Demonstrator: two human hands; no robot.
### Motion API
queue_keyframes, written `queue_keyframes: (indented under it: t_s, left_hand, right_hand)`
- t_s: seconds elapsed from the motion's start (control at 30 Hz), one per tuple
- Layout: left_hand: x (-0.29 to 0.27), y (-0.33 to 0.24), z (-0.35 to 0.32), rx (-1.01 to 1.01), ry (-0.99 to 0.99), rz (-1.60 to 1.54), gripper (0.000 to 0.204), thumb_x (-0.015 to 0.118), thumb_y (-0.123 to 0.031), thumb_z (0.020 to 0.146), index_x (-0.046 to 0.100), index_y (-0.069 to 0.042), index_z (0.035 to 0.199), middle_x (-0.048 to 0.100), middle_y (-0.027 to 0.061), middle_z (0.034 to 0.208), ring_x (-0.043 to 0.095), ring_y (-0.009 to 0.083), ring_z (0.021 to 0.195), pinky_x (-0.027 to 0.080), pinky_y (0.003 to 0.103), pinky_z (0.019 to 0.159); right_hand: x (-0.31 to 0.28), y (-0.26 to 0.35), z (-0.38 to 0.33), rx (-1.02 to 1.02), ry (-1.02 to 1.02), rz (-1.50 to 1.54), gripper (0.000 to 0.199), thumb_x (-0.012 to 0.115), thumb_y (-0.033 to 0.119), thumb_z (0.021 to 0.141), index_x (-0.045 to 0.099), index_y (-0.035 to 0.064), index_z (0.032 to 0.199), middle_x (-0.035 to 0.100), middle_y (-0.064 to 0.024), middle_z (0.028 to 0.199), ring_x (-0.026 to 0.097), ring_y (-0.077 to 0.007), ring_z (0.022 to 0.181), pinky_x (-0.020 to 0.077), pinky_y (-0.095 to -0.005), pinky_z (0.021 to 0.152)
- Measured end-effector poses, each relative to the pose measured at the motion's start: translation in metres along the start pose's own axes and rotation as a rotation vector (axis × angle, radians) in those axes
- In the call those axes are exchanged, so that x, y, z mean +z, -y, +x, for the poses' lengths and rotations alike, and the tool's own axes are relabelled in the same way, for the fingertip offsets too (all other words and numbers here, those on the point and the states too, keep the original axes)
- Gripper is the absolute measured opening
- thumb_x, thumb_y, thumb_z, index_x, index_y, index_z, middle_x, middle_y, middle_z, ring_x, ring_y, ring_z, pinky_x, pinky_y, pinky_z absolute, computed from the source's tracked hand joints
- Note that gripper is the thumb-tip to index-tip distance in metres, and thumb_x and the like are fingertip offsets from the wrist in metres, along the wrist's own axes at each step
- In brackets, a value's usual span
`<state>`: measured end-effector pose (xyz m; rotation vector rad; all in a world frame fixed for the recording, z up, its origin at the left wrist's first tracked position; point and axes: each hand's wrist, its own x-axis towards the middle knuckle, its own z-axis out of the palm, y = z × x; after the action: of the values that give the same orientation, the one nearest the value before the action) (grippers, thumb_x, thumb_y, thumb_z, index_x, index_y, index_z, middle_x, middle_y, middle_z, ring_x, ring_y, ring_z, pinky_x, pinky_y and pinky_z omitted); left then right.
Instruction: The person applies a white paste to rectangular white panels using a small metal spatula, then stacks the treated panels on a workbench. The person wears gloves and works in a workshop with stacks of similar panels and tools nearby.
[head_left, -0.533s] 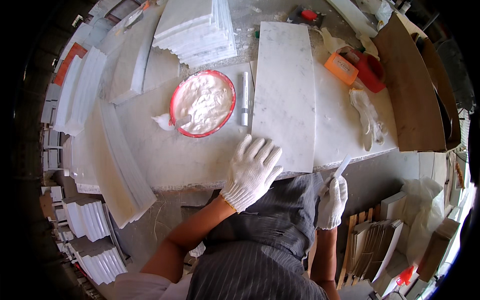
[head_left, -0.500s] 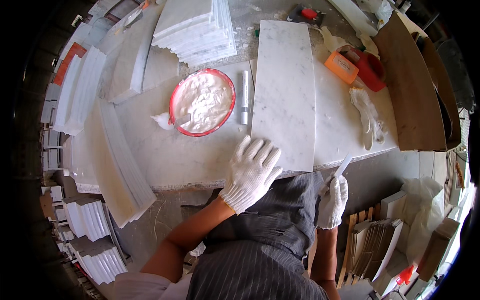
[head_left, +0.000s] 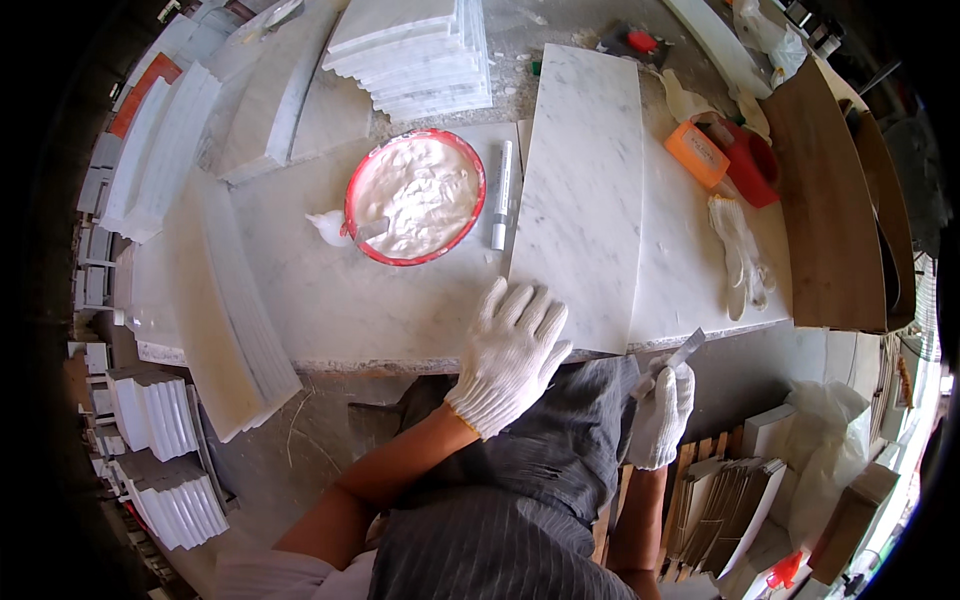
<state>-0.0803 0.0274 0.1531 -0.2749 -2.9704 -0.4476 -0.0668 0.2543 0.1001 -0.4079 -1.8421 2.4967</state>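
Observation:
My left hand (head_left: pixel 510 352), in a white knit glove, lies flat with fingers spread on the near edge of a long white marble slab (head_left: pixel 585 190) that rests on the stone worktop (head_left: pixel 330 290). My right hand (head_left: pixel 662 412), also gloved, grips a small putty knife (head_left: pixel 682 351) whose blade touches the front edge of the slab at its near right corner. A red-rimmed bowl of white paste (head_left: pixel 415 195) with a scraper in it stands to the left of the slab. A grey tube (head_left: pixel 501 194) lies between bowl and slab.
Stacks of cut marble strips (head_left: pixel 415 50) stand at the back and along the left (head_left: pixel 150 150). A spare glove (head_left: pixel 738 255), an orange block (head_left: pixel 697 153) and a red container (head_left: pixel 750 165) lie right of the slab. A brown board (head_left: pixel 830 210) leans at the right.

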Motion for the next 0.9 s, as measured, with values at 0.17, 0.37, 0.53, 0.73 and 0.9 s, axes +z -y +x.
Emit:
queue_keyframes:
  t_s: [0.17, 0.37, 0.53, 0.73, 0.9]
  left_hand:
    - [-0.012, -0.002, -0.037, 0.039, 0.048, -0.064, 0.039, 0.069, -0.031, 0.087, 0.064, -0.007, 0.117, 0.063, 0.0094, 0.119, 0.054, 0.0264, 0.12, 0.032, 0.051, 0.113]
    - [-0.01, 0.007, -0.047, 0.095, -0.032, -0.14, 0.037, 0.068, -0.028, 0.088, 0.065, -0.007, 0.118, 0.063, 0.008, 0.118, 0.054, 0.0265, 0.119, 0.036, 0.052, 0.109]
    - [-0.003, 0.009, -0.028, 0.068, -0.082, -0.118, 0.039, 0.071, -0.027, 0.087, 0.065, -0.009, 0.12, 0.064, 0.0102, 0.124, 0.053, 0.0315, 0.124, 0.033, 0.055, 0.112]
    - [0.005, 0.013, -0.004, 0.066, -0.056, -0.016, 0.042, 0.069, -0.033, 0.088, 0.064, -0.009, 0.123, 0.062, 0.0107, 0.128, 0.051, 0.0299, 0.128, 0.03, 0.053, 0.115]
    - [0.003, 0.01, 0.007, 0.08, -0.063, -0.001, 0.042, 0.071, -0.033, 0.085, 0.065, -0.007, 0.117, 0.063, 0.0121, 0.121, 0.053, 0.0281, 0.122, 0.032, 0.05, 0.115]
  right_hand:
    - [0.007, 0.009, 0.0, -0.017, -0.081, -0.055, 0.022, 0.057, 0.024, 0.102, 0.062, 0.0023, 0.101, 0.054, 0.0006, 0.071, 0.045, -0.0074, 0.061, 0.0386, -0.0236, 0.061]
    - [-0.005, 0.006, 0.002, 0.005, -0.027, -0.045, 0.026, 0.054, 0.016, 0.102, 0.061, -0.0017, 0.12, 0.053, 0.0009, 0.077, 0.044, -0.0063, 0.063, 0.0386, -0.0229, 0.059]
    - [0.004, 0.015, -0.002, 0.066, -0.04, -0.023, 0.047, 0.052, 0.009, 0.102, 0.044, -0.0033, 0.146, 0.054, -0.0009, 0.09, 0.045, -0.0043, 0.072, 0.0407, -0.0175, 0.064]
    - [0.006, 0.021, -0.001, 0.082, -0.062, -0.155, 0.051, 0.054, 0.009, 0.1, 0.042, -0.0042, 0.148, 0.056, -0.0019, 0.092, 0.045, -0.0043, 0.073, 0.0403, -0.0168, 0.065]
    - [0.022, 0.025, 0.008, -0.013, -0.047, -0.186, 0.05, 0.054, 0.004, 0.098, 0.045, -0.0074, 0.145, 0.057, -0.0023, 0.091, 0.043, -0.0043, 0.071, 0.0378, -0.0178, 0.064]
